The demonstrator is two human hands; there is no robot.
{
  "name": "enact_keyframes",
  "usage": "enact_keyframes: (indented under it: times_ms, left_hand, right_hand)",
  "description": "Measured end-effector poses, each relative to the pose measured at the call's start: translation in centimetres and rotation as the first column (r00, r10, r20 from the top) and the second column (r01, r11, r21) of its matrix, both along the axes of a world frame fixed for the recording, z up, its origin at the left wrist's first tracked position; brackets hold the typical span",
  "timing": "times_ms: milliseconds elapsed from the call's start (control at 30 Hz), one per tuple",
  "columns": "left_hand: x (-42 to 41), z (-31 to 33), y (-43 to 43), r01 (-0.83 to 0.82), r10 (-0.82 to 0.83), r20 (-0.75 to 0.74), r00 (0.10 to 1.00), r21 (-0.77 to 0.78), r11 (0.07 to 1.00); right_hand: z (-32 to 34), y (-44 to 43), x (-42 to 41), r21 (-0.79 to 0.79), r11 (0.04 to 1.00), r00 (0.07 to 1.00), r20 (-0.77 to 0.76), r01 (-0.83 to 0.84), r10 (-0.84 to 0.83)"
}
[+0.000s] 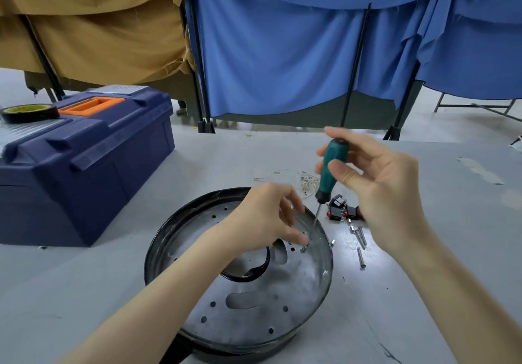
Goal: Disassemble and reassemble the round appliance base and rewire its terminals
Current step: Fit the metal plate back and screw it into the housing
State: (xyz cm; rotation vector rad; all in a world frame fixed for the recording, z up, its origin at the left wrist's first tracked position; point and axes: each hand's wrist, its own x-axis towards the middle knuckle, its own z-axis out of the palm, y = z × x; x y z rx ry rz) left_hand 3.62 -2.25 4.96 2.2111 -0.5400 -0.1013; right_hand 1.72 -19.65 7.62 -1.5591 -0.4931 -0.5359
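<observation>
While the right hand [378, 186] grips the green handle of a screwdriver [332, 166] between thumb and curled fingers, the tool leans down and to the left. Its thin shaft ends at a small screw [303, 249] on the round base [254, 315]. The left hand [268, 217] is curled over that same spot, thumb and fingertips bunched at the tip of the shaft (whether they actually pinch the screw cannot be told). The base lies flat on the worktop [113, 279] under the left hand and forearm, a black rim around a grey metal plate with holes and slots. Just beside the right wrist lie loose screws [360, 241], and under the right hand sit black-and-red switches [340, 207]. Thin wires [293, 178] lie beyond the left hand. Well to the left of both hands stands a dark blue toolbox [84, 171] with a roll of tape [28, 112] on its lid.
</observation>
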Motion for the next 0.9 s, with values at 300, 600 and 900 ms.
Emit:
enact_keyframes:
  times_ms: [300, 600, 900]
  left_hand:
    - [-0.1, -1.7, -1.1, 0.024, -0.084, 0.159, 0.984, 0.347, 0.938]
    - [-0.7, -1.3, -2.4, 0.019, -0.356, 0.326, 0.876, 0.713, 0.701]
    - [-1.2, -1.3, -2.8, 0.001, -0.277, 0.324, 0.905, 0.647, 0.762]
  right_hand:
    - [-0.2, -3.0, 1.1, -0.350, 0.935, 0.950, -0.268, 0.060, -0.161]
    - [-3.9, -0.9, 1.4, -0.659, 0.669, 0.789, -0.589, -0.343, -0.176]
    - [-4.0, -1.2, 1.6, -0.561, 0.754, 0.760, -0.637, -0.343, -0.128]
